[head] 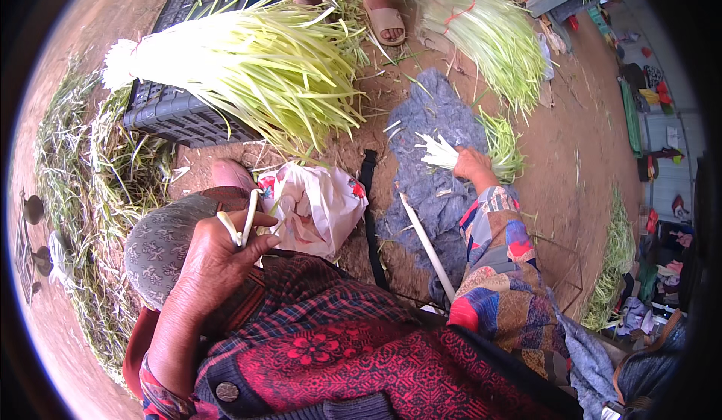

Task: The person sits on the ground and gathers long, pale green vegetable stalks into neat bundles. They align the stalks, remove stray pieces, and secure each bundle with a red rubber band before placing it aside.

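My left hand (225,262) is raised over my knee, holding a few pale stalks (243,225) between thumb and fingers. On the grey-blue cloth (420,166) at the right, my right hand (472,166) grips a small bunch of white-stemmed leafy stalks (440,151); their green leaves spread to the right of it. A large tied bundle of pale yellow-green stalks (242,64), which look like blanched chives, lies across a dark plastic crate (186,118). A white plastic bag with red print (316,205) sits between my knees.
Another bundle, tied with red string (491,36), lies at the upper right. A person's sandalled foot (386,22) stands between the bundles. Leaf waste (107,166) is heaped at the left. A white rod (428,248) and a black strap (369,217) are before me.
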Tool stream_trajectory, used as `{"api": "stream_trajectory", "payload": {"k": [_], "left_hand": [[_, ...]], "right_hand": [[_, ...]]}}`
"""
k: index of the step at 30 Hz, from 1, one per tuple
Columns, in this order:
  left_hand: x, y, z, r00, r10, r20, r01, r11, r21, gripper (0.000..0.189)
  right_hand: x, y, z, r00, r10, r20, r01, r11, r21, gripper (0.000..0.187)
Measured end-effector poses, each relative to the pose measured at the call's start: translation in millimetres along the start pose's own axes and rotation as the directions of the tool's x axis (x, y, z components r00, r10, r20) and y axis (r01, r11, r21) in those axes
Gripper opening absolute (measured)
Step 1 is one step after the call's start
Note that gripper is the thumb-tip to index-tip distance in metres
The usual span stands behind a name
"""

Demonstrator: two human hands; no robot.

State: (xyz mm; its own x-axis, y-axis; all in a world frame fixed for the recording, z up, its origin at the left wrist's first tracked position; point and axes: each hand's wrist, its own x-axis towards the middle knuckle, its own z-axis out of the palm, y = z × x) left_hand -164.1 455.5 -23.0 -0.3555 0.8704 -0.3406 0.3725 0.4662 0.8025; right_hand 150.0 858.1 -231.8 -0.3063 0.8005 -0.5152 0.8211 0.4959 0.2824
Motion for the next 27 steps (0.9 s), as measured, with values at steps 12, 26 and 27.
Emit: {"api": "stream_trajectory", "payload": {"k": [12, 26, 27], "left_hand": [[0, -3, 2, 0.999, 0.044, -0.022, -0.045, 0.999, -0.02, 0.02], [4, 5, 9, 0.98, -0.076, 0.184, 0.136, 0.93, -0.342, 0.03], [5, 9, 16, 0.968, -0.097, 0.233, 0.178, 0.915, -0.361, 0.033]], "right_hand": [[-33, 40, -52, 0.892, 0.295, -0.342, -0.119, 0.884, 0.452, 0.052], [-145, -16, -162, 0.835, 0.142, -0.531, 0.35, 0.608, 0.713, 0.047], [-156, -26, -170, 0.832, 0.086, -0.548, 0.43, 0.525, 0.735, 0.047]]}}
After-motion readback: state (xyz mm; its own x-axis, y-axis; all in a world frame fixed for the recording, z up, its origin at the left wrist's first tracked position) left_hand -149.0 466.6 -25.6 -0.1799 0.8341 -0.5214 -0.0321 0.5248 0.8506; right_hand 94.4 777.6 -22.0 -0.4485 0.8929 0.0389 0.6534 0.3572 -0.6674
